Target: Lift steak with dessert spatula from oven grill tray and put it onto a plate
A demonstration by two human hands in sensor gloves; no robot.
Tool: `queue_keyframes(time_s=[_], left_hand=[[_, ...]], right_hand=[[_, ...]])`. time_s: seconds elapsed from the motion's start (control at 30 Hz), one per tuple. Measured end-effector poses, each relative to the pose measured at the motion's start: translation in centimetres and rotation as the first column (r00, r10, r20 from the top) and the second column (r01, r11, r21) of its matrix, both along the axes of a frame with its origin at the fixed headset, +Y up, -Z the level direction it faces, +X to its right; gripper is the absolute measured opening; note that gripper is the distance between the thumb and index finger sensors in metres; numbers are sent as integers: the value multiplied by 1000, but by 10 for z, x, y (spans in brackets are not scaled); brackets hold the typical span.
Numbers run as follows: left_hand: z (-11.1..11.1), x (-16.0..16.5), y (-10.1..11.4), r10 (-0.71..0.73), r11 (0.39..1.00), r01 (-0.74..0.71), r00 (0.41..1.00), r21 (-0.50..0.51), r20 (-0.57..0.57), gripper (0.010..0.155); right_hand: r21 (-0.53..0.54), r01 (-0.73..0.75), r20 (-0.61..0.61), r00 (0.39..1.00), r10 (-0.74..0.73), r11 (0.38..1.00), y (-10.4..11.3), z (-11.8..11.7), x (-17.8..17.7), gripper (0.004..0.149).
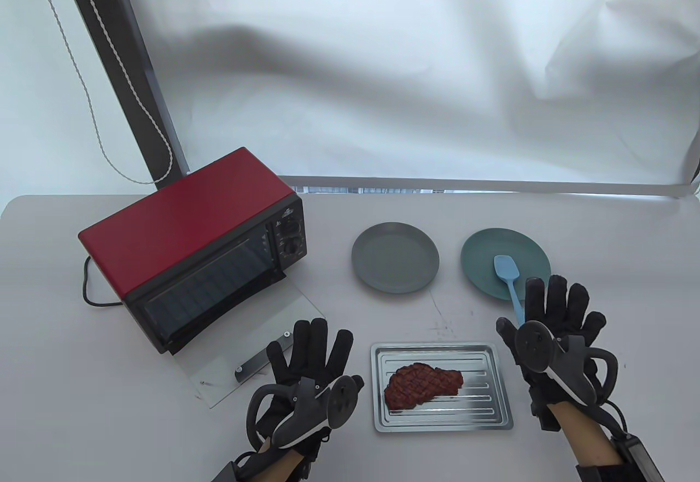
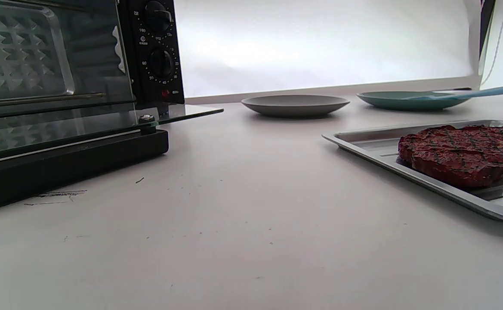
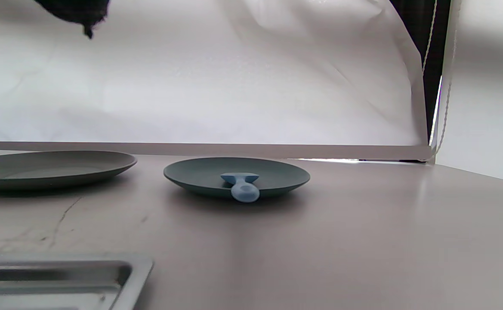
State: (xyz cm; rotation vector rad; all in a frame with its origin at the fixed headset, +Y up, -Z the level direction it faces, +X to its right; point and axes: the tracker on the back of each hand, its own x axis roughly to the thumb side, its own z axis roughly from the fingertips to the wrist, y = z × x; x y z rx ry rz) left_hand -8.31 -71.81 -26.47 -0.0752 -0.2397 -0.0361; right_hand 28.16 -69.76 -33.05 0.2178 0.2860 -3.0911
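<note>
Table view showed nothing yet done: the steak [image 1: 422,386] lay on the oven grill tray [image 1: 492,413] at lower centre; the dessert spatula [image 1: 509,282] rested untouched on the teal plate [image 1: 478,260]; both hands, left hand [image 1: 309,364] and right hand [image 1: 558,326], lay spread, holding nothing.

The steak [image 1: 423,387] lies on the tray [image 1: 492,416], two plates [image 1: 395,256] behind it, oven [image 1: 191,247] to their left.
</note>
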Motion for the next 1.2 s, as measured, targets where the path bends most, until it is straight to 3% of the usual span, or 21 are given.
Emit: queue_keyframes(time_s=[0.53,0.97,1.2], left_hand=[[-6,-5,-7,-17,999,16,1000,-44,-26,73],[-6,-4,-6,-4,1000,4,1000,-26,-11,73],[-6,-4,-6,-2,1000,1,1000,-21,-7,73]], right_hand=[[-106,55,102,994,-44,993,-22,-27,33,100],[-188,103,155,985,-74,977,-57,-30,41,93],[-180,115,161,983,-86,977,-68,-30,34,82]])
